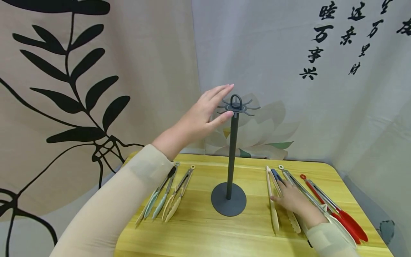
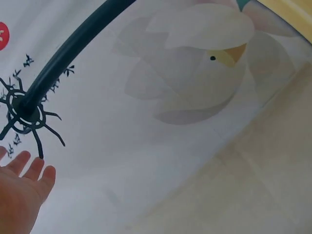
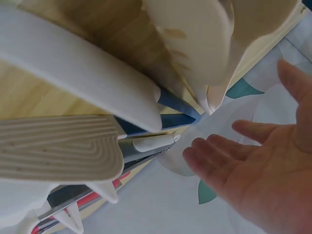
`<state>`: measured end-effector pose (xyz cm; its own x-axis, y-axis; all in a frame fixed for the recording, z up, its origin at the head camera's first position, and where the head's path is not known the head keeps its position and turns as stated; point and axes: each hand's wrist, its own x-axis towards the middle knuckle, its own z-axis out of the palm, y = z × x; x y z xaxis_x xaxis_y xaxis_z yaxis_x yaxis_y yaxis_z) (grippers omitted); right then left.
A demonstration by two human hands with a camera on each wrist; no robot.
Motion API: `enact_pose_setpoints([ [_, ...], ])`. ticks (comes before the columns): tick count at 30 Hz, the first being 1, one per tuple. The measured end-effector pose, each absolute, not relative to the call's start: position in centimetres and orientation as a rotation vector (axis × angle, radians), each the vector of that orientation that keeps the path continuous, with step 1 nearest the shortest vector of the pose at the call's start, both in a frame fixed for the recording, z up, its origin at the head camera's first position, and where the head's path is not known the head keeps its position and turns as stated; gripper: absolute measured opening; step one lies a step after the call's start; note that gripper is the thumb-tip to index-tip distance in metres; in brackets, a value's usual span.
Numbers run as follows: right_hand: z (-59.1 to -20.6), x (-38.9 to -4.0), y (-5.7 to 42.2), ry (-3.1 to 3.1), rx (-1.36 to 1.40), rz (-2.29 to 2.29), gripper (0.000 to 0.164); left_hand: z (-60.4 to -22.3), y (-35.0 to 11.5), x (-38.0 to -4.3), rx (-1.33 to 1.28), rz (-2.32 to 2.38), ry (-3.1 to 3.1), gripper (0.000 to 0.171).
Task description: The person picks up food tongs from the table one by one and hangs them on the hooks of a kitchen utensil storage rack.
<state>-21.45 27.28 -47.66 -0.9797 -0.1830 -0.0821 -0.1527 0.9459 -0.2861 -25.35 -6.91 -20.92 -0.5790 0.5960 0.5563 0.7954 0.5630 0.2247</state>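
Note:
A dark grey rotating hook stand [image 1: 232,157] stands upright on the table, with a ring and curved hooks at its top. My left hand [image 1: 210,107] is raised beside those hooks, fingers straight and thumb apart, holding nothing. In the left wrist view the fingertips of this hand [image 2: 22,195] lie near the hooks [image 2: 36,139]; contact cannot be told. Over the blue-armed tongs with cream tips [image 1: 277,175] is my right hand [image 1: 292,200]. The right wrist view has this hand [image 3: 253,165] with fingers extended and a gap to the blue tongs [image 3: 178,119].
Left of the stand lie teal-tipped tongs [image 1: 160,200] and cream-tipped tongs [image 1: 173,205]. To its right are all-beige tongs [image 1: 273,210], silver tongs with white tips [image 1: 303,189] and red tongs [image 1: 350,221]. A printed curtain [image 1: 154,71] hangs behind the wooden table [image 1: 199,232].

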Motion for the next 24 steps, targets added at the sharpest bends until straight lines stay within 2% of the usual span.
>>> enact_pose_setpoints([
  [12,-48.1,-21.9,26.4,2.999,-0.170,-0.356,0.081,-20.5,-5.4,-25.0,-1.156,-0.567,-2.476,0.069],
  [24,-48.9,-22.4,25.8,2.905,-0.010,-0.420,0.086,-20.5,-4.9,-25.1,-1.161,-0.588,-2.505,0.064],
])
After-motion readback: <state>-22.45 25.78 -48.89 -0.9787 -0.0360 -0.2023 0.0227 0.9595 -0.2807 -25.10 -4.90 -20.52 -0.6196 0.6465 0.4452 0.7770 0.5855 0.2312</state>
